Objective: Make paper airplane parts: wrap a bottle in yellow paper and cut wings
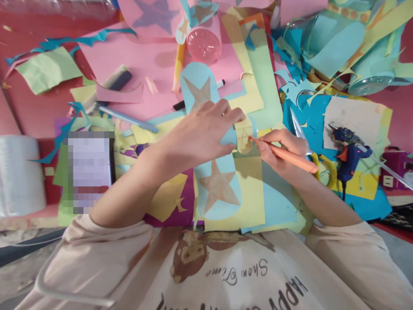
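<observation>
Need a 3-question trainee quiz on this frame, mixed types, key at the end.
1. Which hand holds the orange pen?
2. True or false: in the picture, the glue gun lies to the left of the scissors.
3. What shape is drawn on the small yellow piece under the pen tip? A) circle B) star C) heart

Key:
1. The right hand.
2. False; it lies to their right.
3. B

And over on the right, a blue glue gun (350, 159) sits near yellow-handled scissors (298, 126); across the red worktop (32, 114), a phone (92, 165) (screen lit, folks) near a white bundle (21, 176)!
</observation>
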Motion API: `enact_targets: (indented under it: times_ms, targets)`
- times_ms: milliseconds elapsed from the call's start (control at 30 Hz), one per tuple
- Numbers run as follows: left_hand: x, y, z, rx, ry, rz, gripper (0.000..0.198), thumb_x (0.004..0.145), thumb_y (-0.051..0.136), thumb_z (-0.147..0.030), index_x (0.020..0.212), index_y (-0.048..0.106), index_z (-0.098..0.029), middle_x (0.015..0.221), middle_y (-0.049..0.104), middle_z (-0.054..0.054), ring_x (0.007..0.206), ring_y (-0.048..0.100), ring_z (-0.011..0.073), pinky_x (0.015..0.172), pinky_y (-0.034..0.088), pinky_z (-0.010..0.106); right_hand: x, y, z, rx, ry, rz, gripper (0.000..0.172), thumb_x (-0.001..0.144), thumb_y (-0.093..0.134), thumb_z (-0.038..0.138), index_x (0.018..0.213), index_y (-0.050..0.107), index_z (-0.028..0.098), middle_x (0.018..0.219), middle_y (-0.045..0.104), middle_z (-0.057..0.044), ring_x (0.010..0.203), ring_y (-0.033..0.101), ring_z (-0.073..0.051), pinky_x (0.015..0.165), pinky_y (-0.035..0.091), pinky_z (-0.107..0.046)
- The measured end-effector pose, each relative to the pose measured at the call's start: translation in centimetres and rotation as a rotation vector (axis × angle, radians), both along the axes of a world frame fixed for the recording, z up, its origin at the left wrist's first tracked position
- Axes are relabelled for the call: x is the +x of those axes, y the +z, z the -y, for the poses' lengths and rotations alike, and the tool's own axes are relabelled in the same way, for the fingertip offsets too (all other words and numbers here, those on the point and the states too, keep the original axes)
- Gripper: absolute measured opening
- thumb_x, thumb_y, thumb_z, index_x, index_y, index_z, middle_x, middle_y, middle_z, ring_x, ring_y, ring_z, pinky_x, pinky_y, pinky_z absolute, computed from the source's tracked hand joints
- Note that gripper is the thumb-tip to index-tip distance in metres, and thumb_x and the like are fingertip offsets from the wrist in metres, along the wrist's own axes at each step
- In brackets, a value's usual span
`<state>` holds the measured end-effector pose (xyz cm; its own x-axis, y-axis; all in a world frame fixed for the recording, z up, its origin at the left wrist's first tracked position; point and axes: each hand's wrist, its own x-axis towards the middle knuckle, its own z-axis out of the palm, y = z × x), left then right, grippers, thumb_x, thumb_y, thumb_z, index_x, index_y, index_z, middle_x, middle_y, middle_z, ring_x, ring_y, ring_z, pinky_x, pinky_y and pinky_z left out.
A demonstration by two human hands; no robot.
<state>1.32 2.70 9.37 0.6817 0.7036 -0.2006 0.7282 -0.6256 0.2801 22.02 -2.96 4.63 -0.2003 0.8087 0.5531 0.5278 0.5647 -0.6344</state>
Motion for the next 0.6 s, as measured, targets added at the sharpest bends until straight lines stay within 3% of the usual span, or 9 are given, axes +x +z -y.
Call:
enact_targets:
  times_ms: [433, 600]
  targets:
    - [-0.11, -0.19, -0.01, 0.011, -0.004, 0.018, 0.045, 0.082, 0.051, -0.028, 0.126, 0.045, -0.024, 0.114, 0.053, 0.007, 0.103, 0.057, 0.0270, 0.091, 0.047, 0.042, 0.06, -0.09, -0.08, 0.015, 0.004, -0.025, 0.011, 0.083, 0.064, 0.019, 0.076, 0.057, 0.023, 0.062, 0.064, 0.004, 0.049, 0.056, -0.009, 0.045, 0.045, -0.023]
    - [0.02, -0.10, 0.34, 0.001, 0.002, -0.003, 0.043, 0.082, 0.051, -0.029, 0.125, 0.043, -0.024, 0.115, 0.052, 0.006, 0.108, 0.056, 0.0283, 0.090, 0.048, 0.042, 0.16, -0.61, -0.22, 0.001, 0.029, -0.110, 0.008, 0.082, 0.064, 0.019, 0.086, 0.062, 0.024, 0.067, 0.067, 0.003, 0.054, 0.061, -0.011, 0.047, 0.048, -0.025]
